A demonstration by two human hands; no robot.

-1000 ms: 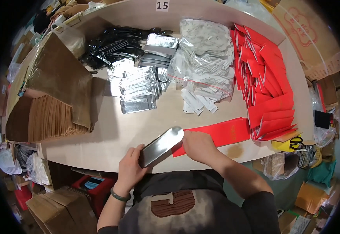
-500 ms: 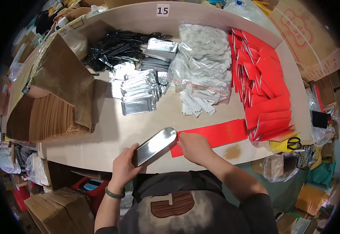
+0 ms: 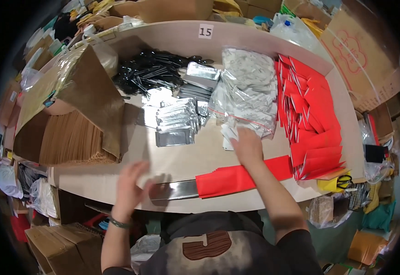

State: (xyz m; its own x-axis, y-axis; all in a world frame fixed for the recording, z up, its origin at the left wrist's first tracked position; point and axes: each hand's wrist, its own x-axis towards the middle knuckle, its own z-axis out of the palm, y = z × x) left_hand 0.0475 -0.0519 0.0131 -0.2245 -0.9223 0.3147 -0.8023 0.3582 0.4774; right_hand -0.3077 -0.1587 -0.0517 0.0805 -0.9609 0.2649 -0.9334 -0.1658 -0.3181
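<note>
The person's right hand [image 3: 248, 145] lay stretched out flat near the middle of the frame, fingers spread over the small white packets [image 3: 230, 134] at the lower edge of a heap of clear bags of white packets [image 3: 250, 89]; whether it pinched any packet could not be told. The left hand [image 3: 129, 185], blurred and open with fingers apart, hovered in the lower left centre, holding nothing, just left of a silver foil pouch [image 3: 177, 189] that lay flat on the near edge of the curved wooden table [image 3: 117, 176]. The pouch's right end was tucked into or under a long red envelope [image 3: 241, 176] lying across the table's near edge beneath the right forearm. To the right sat a fanned pile of red envelopes [image 3: 314, 114], and yellow-handled scissors [image 3: 344, 181] at the far right. Stacked silver pouches [image 3: 177, 121] and a heap of black items [image 3: 152, 73] filled the upper centre; brown paper bags [image 3: 71, 142] stood at left.
</note>
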